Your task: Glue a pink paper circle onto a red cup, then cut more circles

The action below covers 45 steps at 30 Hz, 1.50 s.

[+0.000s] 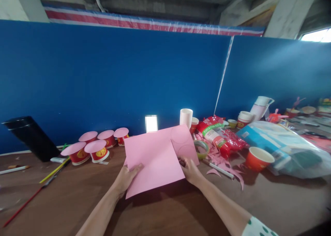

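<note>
A pink sheet of paper (152, 163) is held up over the table between my two hands. My left hand (127, 178) grips its left edge, thumb across the front. At its lower right, my right hand (190, 170) closes on the paper, with some fingers hidden. Behind the front sheet, a second pink sheet (184, 139) shows at the right, marked with drawn circles. Just beyond my right hand lie a roll of tape (202, 149), a white pen (221, 170) and pink paper scraps (227, 165).
Several red cups topped with pink discs (99, 151) stand at the left, near a black cylinder (32, 137). At the right are a red bag of paper cups (219, 134), an orange paper cup (258, 159) and a plastic-wrapped package (287, 148). A blue partition (116, 74) closes off the back.
</note>
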Tool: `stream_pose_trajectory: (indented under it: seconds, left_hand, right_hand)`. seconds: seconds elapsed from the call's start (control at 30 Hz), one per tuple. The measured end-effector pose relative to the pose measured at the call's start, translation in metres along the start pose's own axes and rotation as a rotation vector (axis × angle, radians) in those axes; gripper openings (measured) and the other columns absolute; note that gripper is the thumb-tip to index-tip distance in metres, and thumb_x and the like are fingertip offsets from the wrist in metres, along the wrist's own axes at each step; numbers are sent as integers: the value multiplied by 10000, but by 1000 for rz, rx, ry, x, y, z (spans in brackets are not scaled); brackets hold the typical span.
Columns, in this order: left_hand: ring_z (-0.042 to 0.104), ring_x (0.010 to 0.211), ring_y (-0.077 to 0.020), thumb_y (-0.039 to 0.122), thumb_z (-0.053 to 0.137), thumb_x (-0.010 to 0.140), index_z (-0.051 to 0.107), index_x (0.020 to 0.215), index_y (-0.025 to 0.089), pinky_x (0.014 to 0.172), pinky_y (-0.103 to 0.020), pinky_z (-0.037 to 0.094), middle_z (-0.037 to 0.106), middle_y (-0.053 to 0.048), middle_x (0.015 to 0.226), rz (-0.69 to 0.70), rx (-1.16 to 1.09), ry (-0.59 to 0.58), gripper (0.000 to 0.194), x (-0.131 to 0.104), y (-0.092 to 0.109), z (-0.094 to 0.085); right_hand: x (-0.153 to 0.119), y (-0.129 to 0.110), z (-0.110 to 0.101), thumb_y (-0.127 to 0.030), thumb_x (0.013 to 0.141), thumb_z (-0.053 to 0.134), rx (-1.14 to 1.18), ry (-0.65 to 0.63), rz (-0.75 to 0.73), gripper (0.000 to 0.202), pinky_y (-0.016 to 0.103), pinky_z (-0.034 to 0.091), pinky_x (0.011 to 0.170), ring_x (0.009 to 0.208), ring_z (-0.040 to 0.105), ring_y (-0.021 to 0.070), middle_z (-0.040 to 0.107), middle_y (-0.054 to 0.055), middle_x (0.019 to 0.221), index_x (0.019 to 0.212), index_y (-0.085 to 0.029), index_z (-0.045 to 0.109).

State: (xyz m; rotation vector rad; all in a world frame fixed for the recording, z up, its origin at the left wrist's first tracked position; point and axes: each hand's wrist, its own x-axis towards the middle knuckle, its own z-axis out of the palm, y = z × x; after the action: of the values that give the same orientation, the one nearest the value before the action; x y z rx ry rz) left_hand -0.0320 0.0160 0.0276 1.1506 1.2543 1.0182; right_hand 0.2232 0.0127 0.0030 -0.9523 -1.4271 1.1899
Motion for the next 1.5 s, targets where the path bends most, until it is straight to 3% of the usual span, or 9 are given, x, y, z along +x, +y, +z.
stream_pose_trajectory:
  seconds: [0.33,1.13,1.5]
  left_hand:
    - [638,847,-245,402,676,655,588,1006,117,704,-324,539,665,-119,993,-16,-16,-4,461,-1,1,-1]
    - [640,846,-239,429,653,668,583,972,120,728,-318,528,668,-126,978,-25,35,-64,439,-7,12,2]
    - [648,799,-245,452,690,599,610,928,126,652,-293,530,685,-116,921,-57,104,28,470,-6,8,2]
  right_hand:
    - [3,1,-1,-270,749,580,-75,15,-56,252,305,506,690,799,646,226,694,63,880,960,-140,629]
    - [0,-10,1,-324,716,626,19,37,-12,292,323,513,699,804,642,225,688,73,853,942,-142,600]
    - [3,-1,-1,-321,732,603,0,58,-29,285,309,516,685,775,648,206,686,63,847,959,-150,590]
